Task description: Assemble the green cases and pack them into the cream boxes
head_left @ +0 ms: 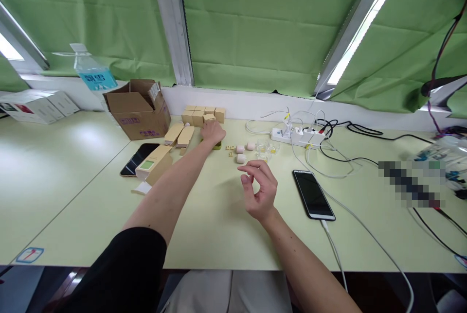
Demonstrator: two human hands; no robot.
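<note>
My left hand [212,133] reaches to the back of the table, its fingers round a small tan box [209,117] in front of a row of similar boxes [198,117]. A green object [218,146] shows partly beneath that hand. Nearer the middle, my right hand [260,187] is raised over the table with its fingers curved and apart, holding nothing. Beyond it are white cylindrical pieces [241,158], small yellowish pieces [230,147] and clear round pieces [273,147]. Two flat tan boxes [186,136] lie left of my left hand.
An open cardboard box [140,113], a dark phone [136,160] and an opened tan carton [155,161] are at left. At right lie a charging phone [314,195], a white power strip [299,136] and loose cables. A bottle [93,72] stands behind the cardboard box.
</note>
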